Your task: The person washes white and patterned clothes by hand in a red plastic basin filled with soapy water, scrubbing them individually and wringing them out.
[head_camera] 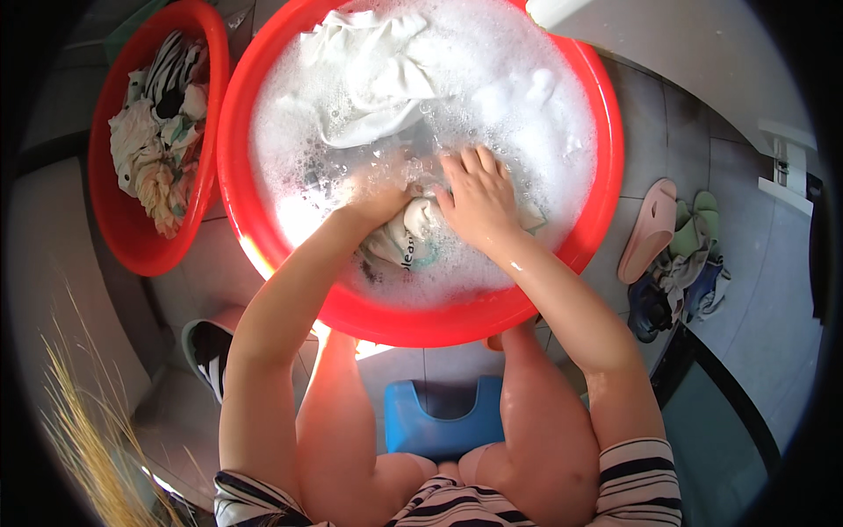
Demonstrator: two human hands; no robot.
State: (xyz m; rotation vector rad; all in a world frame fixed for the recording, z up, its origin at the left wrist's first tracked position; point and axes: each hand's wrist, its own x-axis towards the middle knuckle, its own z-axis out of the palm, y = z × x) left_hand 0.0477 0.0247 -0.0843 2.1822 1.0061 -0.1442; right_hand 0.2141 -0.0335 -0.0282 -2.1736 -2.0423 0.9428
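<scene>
A large red plastic basin [425,332] of foamy water stands before me. My left hand [375,194] dips into the water near the middle; its fingers are blurred by water and bubbles, so its grip cannot be made out. My right hand [481,194] rests palm down at the right of a wet, pale garment with printed lettering [418,221], fingers extended and thumb apart. That garment is bunched between and below my hands, partly under the suds. A white cloth garment [388,72] floats crumpled in the foam [520,85] farther back.
A smaller red basin [141,260] at left holds patterned clothes [155,145]. Pink slippers [649,230], green slippers [698,224] and crumpled cloth [681,277] lie at right. A blue plastic stool [435,428] is between my legs. Dried stalks [85,421] stand lower left.
</scene>
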